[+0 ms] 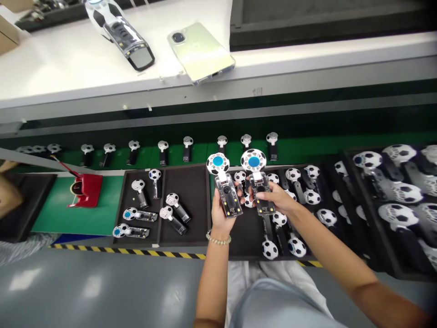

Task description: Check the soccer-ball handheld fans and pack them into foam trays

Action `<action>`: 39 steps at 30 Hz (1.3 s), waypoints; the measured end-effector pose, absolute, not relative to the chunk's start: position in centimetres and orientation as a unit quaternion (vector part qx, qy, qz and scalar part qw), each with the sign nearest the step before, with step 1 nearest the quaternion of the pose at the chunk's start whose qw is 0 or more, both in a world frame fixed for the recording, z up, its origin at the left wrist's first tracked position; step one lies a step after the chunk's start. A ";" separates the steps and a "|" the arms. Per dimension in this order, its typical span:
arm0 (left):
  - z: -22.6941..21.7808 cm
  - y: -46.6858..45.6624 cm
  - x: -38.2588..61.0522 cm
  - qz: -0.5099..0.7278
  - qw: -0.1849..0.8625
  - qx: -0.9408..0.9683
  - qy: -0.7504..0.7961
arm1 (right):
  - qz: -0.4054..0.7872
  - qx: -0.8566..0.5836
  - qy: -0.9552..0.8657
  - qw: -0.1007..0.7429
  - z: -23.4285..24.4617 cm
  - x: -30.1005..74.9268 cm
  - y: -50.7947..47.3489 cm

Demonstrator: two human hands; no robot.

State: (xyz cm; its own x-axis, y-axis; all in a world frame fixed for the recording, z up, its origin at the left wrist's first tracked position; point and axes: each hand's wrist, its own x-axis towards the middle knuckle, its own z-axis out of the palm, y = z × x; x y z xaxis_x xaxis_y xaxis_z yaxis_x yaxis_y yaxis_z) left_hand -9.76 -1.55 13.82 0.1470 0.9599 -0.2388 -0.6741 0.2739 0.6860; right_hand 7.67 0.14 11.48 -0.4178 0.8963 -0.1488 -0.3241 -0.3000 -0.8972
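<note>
Floor: glossy grey epoxy floor [85, 291] | edge: yellow-black hazard tape [136, 252] | bench: white workbench [85, 77] | light: probably overhead

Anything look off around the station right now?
Yes: a smartphone lies on the white shelf with its lower corner right at the front edge. It looks out of place among the work items and might slip off.

A smartphone [201, 53] lies on the white bench [68, 68]; a red object [86, 190] sits on a green mat [102, 218].
</note>
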 end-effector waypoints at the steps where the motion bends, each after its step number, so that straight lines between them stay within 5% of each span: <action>1: 13.5 -1.8 -10.2 0.566 0.715 0.222 0.344 | 0.680 -0.395 -0.479 0.391 10.9 8.4 -0.1; 7: 8.8 -5.0 -13.6 0.496 0.653 0.275 0.502 | 0.325 -0.385 -0.859 0.087 4.3 9.4 -2.5; 12: 2.7 -9.6 -15.0 0.386 0.630 0.289 0.608 | 0.220 -0.315 -0.919 -0.089 -1.8 7.0 -5.3; 17: -1.2 -13.0 -15.5 0.331 0.576 0.319 0.676 | 0.235 -0.339 -0.907 -0.085 -2.7 7.9 -4.8; 28: -4.8 -13.7 -13.7 0.288 0.511 0.406 0.700 | 0.395 -0.678 -0.619 -0.033 -2.6 5.7 -12.5; 39: -3.4 -10.9 -14.2 0.103 0.354 0.741 0.562 | 0.374 -0.698 -0.607 -0.062 -5.6 3.4 -11.0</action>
